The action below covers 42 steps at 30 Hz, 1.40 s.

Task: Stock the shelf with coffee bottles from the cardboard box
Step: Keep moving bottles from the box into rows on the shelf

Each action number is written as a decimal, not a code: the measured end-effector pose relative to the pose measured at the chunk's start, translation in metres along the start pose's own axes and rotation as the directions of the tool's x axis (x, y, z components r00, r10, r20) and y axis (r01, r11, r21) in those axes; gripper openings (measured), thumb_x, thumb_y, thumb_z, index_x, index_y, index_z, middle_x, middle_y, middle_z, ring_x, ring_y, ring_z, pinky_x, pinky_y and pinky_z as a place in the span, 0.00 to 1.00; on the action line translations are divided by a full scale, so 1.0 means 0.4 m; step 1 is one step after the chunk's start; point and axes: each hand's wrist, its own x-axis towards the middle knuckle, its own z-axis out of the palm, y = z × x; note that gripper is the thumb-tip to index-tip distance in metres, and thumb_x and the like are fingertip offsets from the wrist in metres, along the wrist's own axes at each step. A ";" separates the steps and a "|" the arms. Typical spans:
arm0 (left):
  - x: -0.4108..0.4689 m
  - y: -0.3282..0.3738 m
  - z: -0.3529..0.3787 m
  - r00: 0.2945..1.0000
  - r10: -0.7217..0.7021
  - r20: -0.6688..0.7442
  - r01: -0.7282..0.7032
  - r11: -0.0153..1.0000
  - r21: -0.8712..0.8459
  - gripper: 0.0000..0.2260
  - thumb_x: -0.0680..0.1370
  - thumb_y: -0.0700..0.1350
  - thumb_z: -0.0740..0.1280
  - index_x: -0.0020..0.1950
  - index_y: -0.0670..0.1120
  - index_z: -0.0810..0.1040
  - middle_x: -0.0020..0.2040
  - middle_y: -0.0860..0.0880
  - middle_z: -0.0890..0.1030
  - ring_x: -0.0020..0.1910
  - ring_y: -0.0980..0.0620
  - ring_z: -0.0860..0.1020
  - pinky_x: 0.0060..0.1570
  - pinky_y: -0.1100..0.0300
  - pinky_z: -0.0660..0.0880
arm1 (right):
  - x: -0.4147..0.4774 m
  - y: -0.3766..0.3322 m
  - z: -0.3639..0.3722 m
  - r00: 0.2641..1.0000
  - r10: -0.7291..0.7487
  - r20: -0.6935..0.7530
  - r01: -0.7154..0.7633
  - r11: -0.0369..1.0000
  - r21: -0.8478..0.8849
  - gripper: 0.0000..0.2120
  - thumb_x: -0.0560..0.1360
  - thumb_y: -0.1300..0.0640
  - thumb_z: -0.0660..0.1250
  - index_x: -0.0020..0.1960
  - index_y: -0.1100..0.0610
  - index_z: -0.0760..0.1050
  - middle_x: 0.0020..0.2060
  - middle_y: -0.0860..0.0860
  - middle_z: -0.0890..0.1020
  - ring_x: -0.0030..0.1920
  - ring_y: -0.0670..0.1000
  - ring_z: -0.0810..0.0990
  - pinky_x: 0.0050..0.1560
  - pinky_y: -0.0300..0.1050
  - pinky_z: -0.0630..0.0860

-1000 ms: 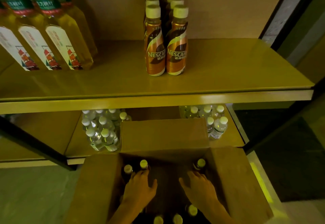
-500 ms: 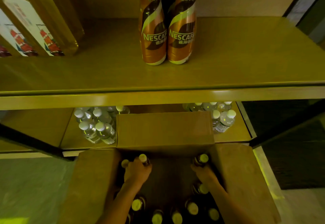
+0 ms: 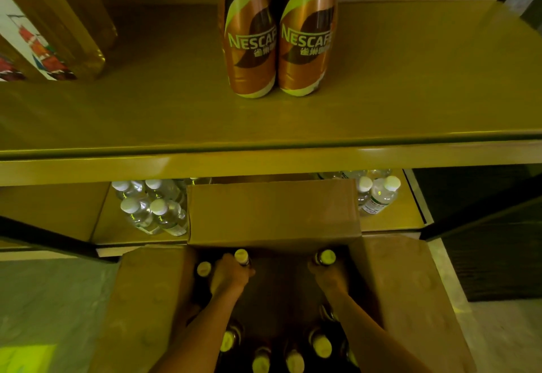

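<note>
An open cardboard box (image 3: 272,214) stands on the floor below the shelf (image 3: 264,161), with several coffee bottles inside showing pale caps. My left hand (image 3: 231,274) is down in the box, closed around the neck of a coffee bottle (image 3: 242,255) at the far left. My right hand (image 3: 330,277) grips another coffee bottle (image 3: 326,257) at the far right of the box. Two Nescafe coffee bottles (image 3: 278,38) stand side by side in the middle of the shelf, with more behind them.
Tall yellow tea bottles (image 3: 50,29) stand at the shelf's left end. Small water bottles (image 3: 152,208) fill the lower shelf on the left, and more water bottles (image 3: 378,193) on the right behind the box. The box flaps (image 3: 149,299) spread out to both sides.
My hands went from resting open on bottle tops to reaching the box's far end and closing on one bottle each. The view dropped closer to the shelf and box.
</note>
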 end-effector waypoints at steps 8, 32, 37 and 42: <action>-0.069 0.018 -0.034 0.990 0.111 -0.082 -0.103 0.990 0.096 0.18 0.69 0.55 0.76 0.51 0.45 0.80 0.43 0.49 0.80 0.47 0.46 0.82 0.39 0.55 0.77 | -0.018 -0.029 -0.053 0.993 -0.073 0.088 0.074 0.997 -0.011 0.10 0.72 0.58 0.75 0.48 0.62 0.78 0.41 0.58 0.80 0.37 0.53 0.78 0.35 0.44 0.70; -0.670 0.243 -0.491 0.611 0.694 -0.381 -0.778 0.437 -0.452 0.14 0.69 0.41 0.78 0.49 0.55 0.82 0.42 0.57 0.86 0.44 0.60 0.84 0.41 0.67 0.78 | -0.733 -0.403 -0.457 0.510 -0.847 -0.146 0.851 0.472 0.231 0.19 0.66 0.48 0.77 0.53 0.38 0.75 0.46 0.31 0.84 0.49 0.32 0.82 0.40 0.27 0.76; -0.708 0.326 -0.571 0.545 0.689 -0.478 -0.824 0.333 -0.460 0.17 0.70 0.46 0.77 0.58 0.53 0.82 0.49 0.58 0.85 0.48 0.62 0.83 0.43 0.65 0.80 | -0.783 -0.508 -0.508 0.414 -0.893 -0.178 0.884 0.348 0.312 0.17 0.67 0.46 0.76 0.55 0.44 0.80 0.49 0.40 0.86 0.52 0.40 0.84 0.51 0.42 0.80; -0.686 0.399 -0.605 0.516 0.682 -0.518 -0.839 0.283 -0.464 0.15 0.70 0.45 0.77 0.53 0.59 0.82 0.45 0.64 0.85 0.47 0.67 0.81 0.42 0.67 0.78 | -0.764 -0.607 -0.510 0.405 -0.896 -0.184 0.893 0.344 0.289 0.12 0.70 0.50 0.77 0.52 0.43 0.81 0.46 0.39 0.86 0.48 0.39 0.84 0.49 0.43 0.82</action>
